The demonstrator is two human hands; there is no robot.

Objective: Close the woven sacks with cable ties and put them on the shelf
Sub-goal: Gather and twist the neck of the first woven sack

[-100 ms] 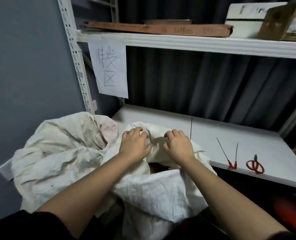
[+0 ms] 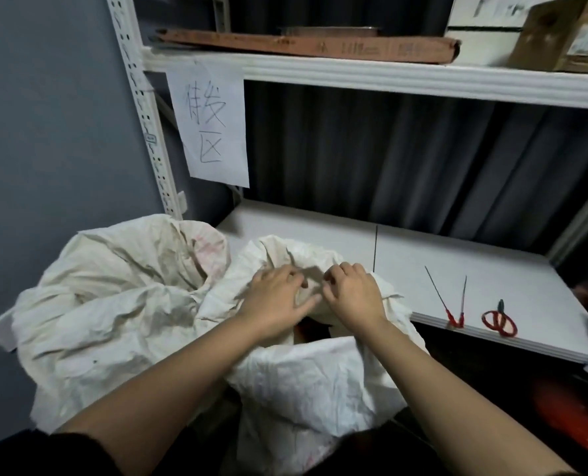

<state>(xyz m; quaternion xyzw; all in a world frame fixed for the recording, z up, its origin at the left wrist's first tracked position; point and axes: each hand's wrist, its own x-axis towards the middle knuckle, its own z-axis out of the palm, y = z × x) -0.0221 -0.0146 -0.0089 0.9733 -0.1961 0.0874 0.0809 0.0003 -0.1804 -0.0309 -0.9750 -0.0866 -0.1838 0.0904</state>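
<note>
At the near sack's mouth (image 2: 302, 266), both hands have drawn closer together than a moment ago, bunching the rim, so the neck is gathering for tying. The left hand (image 2: 278, 297) and right hand (image 2: 354, 290) each have a curled grip on the fabric. Beyond, cable ties (image 2: 454, 300) lie unused on the shelf (image 2: 320, 231).

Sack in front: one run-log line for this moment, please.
front sack mouth open | left hand, right hand gathering it | cable ties unused
</note>
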